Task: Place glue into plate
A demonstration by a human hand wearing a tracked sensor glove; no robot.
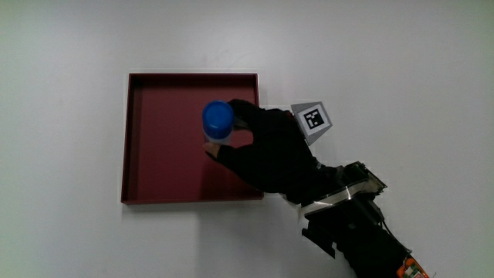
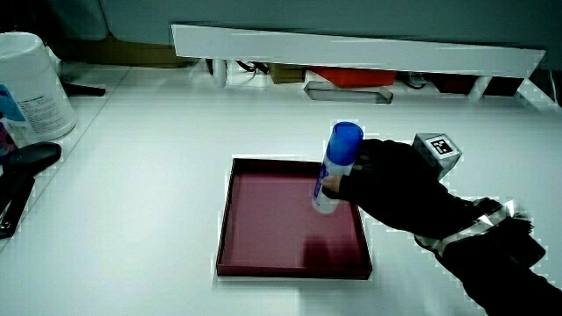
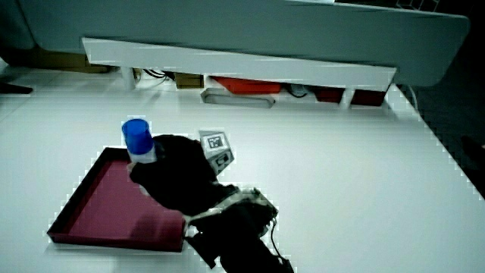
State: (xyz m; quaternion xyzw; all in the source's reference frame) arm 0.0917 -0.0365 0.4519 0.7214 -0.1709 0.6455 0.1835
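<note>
White table (image 1: 401,62), partition at its edge. Hand (image 1: 266,150): fingers closed round the glue stick (image 2: 335,167), over the dark red plate (image 1: 154,199). Glue: upright, long axis near vertical, blue cap uppermost, at the fingertips, base seemingly just above or at the plate floor.

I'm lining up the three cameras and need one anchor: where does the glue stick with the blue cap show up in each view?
Main view: glue stick seen cap-on, over the dark red plate, held by the hand.
Side view: glue stick stands upright over the plate's edge beside the hand.
Side view: blue cap shows above the hand, over the plate.
Shared landmark: the patterned cube on the glove.
</note>
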